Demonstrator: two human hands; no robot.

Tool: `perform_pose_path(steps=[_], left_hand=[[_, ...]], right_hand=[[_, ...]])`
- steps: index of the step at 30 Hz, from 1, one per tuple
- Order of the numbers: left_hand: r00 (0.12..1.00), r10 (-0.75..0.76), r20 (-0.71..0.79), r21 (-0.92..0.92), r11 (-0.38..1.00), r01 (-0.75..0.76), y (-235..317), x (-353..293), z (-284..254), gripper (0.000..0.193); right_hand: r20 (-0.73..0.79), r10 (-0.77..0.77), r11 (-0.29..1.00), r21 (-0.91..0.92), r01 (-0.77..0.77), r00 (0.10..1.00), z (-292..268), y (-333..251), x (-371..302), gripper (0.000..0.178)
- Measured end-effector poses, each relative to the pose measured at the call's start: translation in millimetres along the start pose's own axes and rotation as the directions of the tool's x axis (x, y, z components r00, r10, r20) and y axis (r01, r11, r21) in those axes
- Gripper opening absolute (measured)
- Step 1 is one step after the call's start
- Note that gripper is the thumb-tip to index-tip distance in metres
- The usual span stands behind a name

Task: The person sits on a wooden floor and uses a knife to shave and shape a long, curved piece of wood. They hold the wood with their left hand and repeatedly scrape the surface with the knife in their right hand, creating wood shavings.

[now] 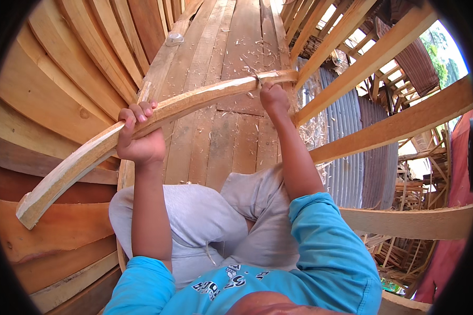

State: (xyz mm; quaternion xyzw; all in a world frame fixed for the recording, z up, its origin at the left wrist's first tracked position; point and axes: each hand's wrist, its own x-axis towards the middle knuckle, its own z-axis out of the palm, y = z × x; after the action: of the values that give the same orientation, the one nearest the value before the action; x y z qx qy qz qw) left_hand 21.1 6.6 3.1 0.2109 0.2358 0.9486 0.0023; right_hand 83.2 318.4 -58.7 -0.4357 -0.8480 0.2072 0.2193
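A long pale wooden beam (205, 94) lies slantwise in front of me, its near end at the lower left and its far end at the upper right. Whitish shaved patches run along its upper edge. My left hand (143, 137) is closed round the beam left of its middle, fingers over the top. Near the far end, my right hand (273, 97) is closed in a fist on a knife (256, 74). Its thin dark blade lies across the beam's upper edge; the handle is hidden in the fist.
Wood shavings are scattered over the plank floor (194, 142). Upright boards (52, 100) line the left side. Slanting wooden bars (373, 44) stand on the right, with grey corrugated sheets (347, 142) beyond them. A small clear container (174, 39) sits at the far left of the floor.
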Motion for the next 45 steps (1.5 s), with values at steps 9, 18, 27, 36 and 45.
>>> perform_pose_path(steps=[9, 18, 27, 36, 45], left_hand=[[0.988, 0.047, 0.146, 0.027, 0.998, -0.052, 8, 0, -3, 0.020], [0.956, 0.014, 0.293, 0.052, 0.998, -0.031, 6, 0, 11, 0.022], [0.978, 0.026, 0.208, 0.009, 1.000, -0.029, 1, -4, 2, 0.020], [0.987, 0.026, -0.162, 0.013, 1.000, -0.024, 11, -3, 6, 0.014], [0.976, 0.043, -0.212, -0.010, 0.999, -0.046, 7, 2, 3, 0.015]], right_hand=[[0.225, -0.196, 0.979, -0.005, 0.202, 0.954, -33, -75, -60, 0.057], [0.076, -0.054, 0.997, 0.058, 0.050, 0.996, -5, 6, 3, 0.053], [0.003, 0.089, 0.988, 0.123, -0.089, 0.996, 7, 70, 43, 0.058], [0.177, -0.200, 0.979, -0.001, 0.203, 0.964, 6, -55, -43, 0.060], [0.221, -0.141, 0.990, 0.026, 0.139, 0.965, -4, -54, -41, 0.060]])
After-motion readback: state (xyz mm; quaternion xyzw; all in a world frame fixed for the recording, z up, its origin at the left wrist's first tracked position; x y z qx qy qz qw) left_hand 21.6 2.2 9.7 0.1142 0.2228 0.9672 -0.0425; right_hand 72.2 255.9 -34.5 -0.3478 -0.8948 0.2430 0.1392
